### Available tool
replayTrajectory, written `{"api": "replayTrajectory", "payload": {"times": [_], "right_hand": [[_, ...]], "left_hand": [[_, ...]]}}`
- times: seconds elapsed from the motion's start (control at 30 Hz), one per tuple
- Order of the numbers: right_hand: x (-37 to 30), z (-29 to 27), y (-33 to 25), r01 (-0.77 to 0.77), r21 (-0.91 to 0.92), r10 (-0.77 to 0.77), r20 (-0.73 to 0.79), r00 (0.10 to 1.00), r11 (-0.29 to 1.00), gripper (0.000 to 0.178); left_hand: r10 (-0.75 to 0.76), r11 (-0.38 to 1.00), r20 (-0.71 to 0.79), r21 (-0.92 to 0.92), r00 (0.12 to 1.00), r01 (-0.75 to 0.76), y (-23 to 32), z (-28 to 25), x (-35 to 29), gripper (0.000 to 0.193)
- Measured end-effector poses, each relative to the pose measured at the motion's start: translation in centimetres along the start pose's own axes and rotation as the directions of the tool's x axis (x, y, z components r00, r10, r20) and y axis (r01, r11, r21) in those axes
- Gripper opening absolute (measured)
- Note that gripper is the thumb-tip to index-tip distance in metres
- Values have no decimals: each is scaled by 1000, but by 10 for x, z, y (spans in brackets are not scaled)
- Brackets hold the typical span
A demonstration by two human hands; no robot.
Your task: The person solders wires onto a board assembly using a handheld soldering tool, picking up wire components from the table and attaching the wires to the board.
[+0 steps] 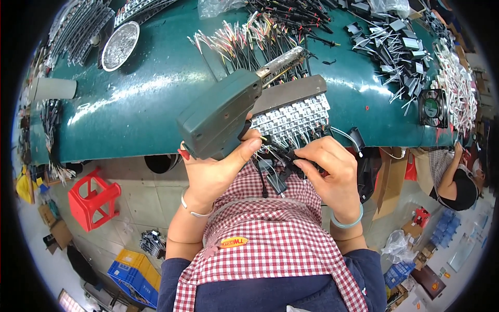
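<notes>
My left hand (213, 174) is wrapped round the handle of a dark green soldering gun (221, 112), whose scorched metal barrel (283, 65) points away to the upper right. Its thumb lies beside a thin yellow-green wire end. Just under the gun is a block of small white parts in rows (296, 117), with a dark grey bar (293, 93) along its far side and thin white wires hanging off the near side. My right hand (332, 169) pinches a black cable (285, 153) at the block's near edge. Below it, a small black box (277, 183) hangs against the checked apron.
Bundles of stripped wires (249, 39) lie beyond the block on the green table (145, 119). A bowl (120, 47) of silvery bits stands far left; black boxes with white leads (400, 47) and a small fan (433, 108) lie right. A red stool (93, 200) stands on the floor.
</notes>
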State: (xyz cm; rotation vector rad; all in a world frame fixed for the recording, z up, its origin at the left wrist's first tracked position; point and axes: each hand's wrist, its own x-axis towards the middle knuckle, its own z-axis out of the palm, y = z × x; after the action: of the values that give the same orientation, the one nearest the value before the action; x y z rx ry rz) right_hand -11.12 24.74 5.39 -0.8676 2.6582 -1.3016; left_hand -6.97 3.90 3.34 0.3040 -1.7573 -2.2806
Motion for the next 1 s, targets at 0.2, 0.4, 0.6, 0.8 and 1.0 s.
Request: {"api": "replayTrajectory", "payload": {"times": [0.2,0.4,0.6,0.8,1.0], "right_hand": [[-2,0,-2,3,-28,-3,-14,1000,1000,20],[-3,-1,-3,16,-37,-17,-20,1000,999,20],[-6,-1,-3,4,-80,-6,-30,1000,997,21],[1,-4,-6,14,-26,-12,59,998,1000,27],[9,36,-13,66,232,-30,-158,987,970,28]], "left_hand": [[22,998,28,53,999,-24,-4,-4,-2,44],[-1,999,57,46,998,-1,4,0,-1,40],[11,999,94,44,996,-15,-3,-3,-4,50],[-46,999,-38,-28,998,45,2,6,-3,32],[-104,995,9,14,995,104,-1,10,-10,30]]}}
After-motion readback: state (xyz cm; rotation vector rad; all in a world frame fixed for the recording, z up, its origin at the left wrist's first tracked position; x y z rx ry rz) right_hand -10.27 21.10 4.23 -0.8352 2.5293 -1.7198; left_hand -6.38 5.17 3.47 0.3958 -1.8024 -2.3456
